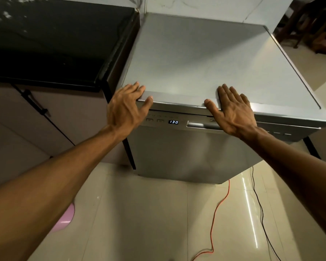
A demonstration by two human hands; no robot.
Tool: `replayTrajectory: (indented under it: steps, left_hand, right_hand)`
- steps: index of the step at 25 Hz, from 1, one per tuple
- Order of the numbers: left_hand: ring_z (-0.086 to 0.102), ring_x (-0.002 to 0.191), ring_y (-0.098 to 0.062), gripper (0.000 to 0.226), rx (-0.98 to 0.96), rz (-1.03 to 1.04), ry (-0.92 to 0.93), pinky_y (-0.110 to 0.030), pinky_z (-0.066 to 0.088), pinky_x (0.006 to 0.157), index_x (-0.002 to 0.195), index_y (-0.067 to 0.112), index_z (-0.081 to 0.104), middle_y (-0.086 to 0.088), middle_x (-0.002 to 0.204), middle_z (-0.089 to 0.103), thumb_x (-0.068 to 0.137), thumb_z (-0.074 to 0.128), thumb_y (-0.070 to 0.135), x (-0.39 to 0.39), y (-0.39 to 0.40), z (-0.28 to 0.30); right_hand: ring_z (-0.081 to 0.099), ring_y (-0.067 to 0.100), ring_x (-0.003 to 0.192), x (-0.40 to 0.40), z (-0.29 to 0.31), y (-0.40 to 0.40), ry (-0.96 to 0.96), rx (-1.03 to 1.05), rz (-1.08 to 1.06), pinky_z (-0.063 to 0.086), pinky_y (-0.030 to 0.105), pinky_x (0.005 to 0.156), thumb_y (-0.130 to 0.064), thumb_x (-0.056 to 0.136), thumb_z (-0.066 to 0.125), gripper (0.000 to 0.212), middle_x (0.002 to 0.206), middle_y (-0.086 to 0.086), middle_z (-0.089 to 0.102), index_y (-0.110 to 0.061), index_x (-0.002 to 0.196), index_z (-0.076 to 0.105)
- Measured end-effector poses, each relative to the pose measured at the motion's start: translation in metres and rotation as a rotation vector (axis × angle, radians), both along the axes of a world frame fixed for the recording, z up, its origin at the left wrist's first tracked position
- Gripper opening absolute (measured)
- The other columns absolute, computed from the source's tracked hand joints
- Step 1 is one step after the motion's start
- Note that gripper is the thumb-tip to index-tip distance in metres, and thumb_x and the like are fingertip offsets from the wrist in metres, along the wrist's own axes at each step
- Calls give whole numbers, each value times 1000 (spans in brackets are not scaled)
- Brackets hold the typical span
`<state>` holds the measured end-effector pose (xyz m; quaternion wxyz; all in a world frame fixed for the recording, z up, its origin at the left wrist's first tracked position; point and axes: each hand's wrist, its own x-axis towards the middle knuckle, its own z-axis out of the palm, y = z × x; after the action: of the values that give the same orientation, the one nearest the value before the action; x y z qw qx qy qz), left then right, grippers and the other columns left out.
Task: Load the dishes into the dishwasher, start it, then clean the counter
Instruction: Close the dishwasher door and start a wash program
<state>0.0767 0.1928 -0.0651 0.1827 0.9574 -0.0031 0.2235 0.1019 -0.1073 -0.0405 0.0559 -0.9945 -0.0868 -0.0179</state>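
Note:
A silver freestanding dishwasher (186, 63) fills the middle of the view, its door closed. Its small display (173, 122) reads 130, and the door handle recess (201, 126) sits to the right of it. My left hand (127, 107) rests at the front left corner of the top, fingers spread over the edge. My right hand (233, 110) lies flat at the front edge further right, fingers spread, partly covering the control panel. Neither hand holds anything. The black counter (55, 44) adjoins the dishwasher on the left. No dishes are in view.
Below the counter are mauve cabinet doors (36, 119) with a dark handle. An orange cable (217, 213) and a black cable (260, 208) trail over the glossy tiled floor by the dishwasher's right. A pink round object (64, 221) shows under my left forearm. Dark furniture stands at the far right.

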Motion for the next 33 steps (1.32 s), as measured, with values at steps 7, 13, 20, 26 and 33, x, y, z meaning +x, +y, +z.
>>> replayTrajectory:
  steps: [7, 13, 20, 26, 33]
  left_hand:
    - [38, 139, -24, 58, 88, -15, 215, -41, 36, 111, 140, 16, 47, -5, 150, 40, 95, 45, 53, -2, -4, 32]
    - [31, 142, -24, 58, 78, -2, 373, -39, 28, 114, 143, 16, 43, -6, 154, 33, 96, 46, 49, -2, -11, 53]
    - [29, 143, -24, 59, 35, 32, 475, -37, 25, 115, 145, 16, 40, -6, 155, 30, 95, 48, 47, -2, -17, 67]
    - [35, 140, -24, 61, 0, 22, 500, -33, 28, 113, 144, 13, 42, -7, 154, 33, 93, 54, 43, 0, -14, 78]
    - [37, 138, -22, 68, -38, -34, 621, -29, 30, 110, 142, 16, 46, -6, 152, 39, 83, 57, 47, 0, -4, 100]
  right_hand:
    - [-8, 19, 150, 0, 13, 2, 141, -50, 11, -3, 41, 122, -70, 93, 5, 85, 163, 3, -7, -14, 156, -2]
    - [-2, 23, 151, 5, 34, 3, 234, -81, 33, 6, 43, 122, -69, 94, 15, 86, 164, 6, -2, -9, 156, 2]
    - [30, 30, 140, 20, 54, 5, 284, -157, 76, 41, 47, 104, -70, 91, 30, 88, 155, 12, 29, -3, 147, 26]
    - [38, 34, 133, 15, 66, 26, 292, -201, 59, 44, 43, 98, -56, 97, 35, 70, 144, 19, 40, 2, 137, 39]
    - [54, 27, 115, -2, 84, 82, 321, -117, 124, 46, 34, 87, -36, 96, 47, 32, 119, 9, 58, -10, 112, 58]
